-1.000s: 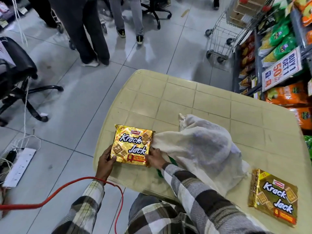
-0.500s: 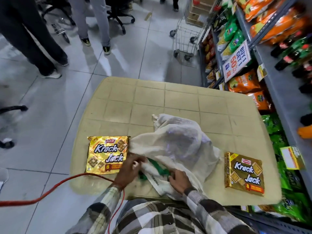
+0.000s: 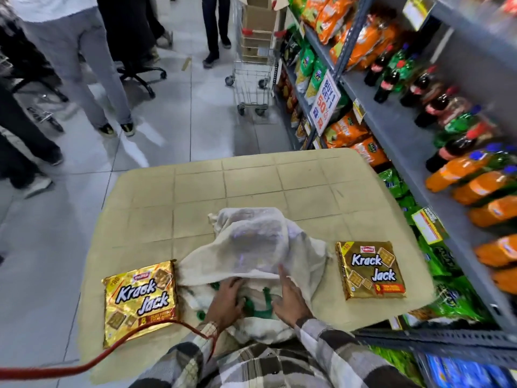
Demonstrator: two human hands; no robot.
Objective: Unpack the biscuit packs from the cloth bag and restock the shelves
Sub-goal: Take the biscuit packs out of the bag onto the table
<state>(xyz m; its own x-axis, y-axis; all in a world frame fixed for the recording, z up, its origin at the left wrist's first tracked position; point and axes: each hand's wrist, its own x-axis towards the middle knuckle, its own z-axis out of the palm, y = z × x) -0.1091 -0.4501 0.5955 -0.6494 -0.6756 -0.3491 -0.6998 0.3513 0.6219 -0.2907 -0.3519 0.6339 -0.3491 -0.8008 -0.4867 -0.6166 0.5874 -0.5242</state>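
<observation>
The left biscuit pack (image 3: 141, 299), gripped by both hands a second ago, now lies free at the table's (image 3: 251, 183) near left corner. The right biscuit pack (image 3: 370, 270) sits by the near right edge, with the cloth bag (image 3: 257, 242) between them. Both hands are back at the bag's mouth, probably after another pack: the right hand (image 3: 291, 301), fingers straight, lifts the flap, while the left hand (image 3: 226, 302) reaches under with its fingertips hidden, so I cannot tell its grip.

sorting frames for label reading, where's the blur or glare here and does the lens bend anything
Head view: the bottles on the shelf look motion-smeared; glare brightens the left biscuit pack, though its name reads, as on the right biscuit pack; the table edge bows, wide-lens distortion.
</observation>
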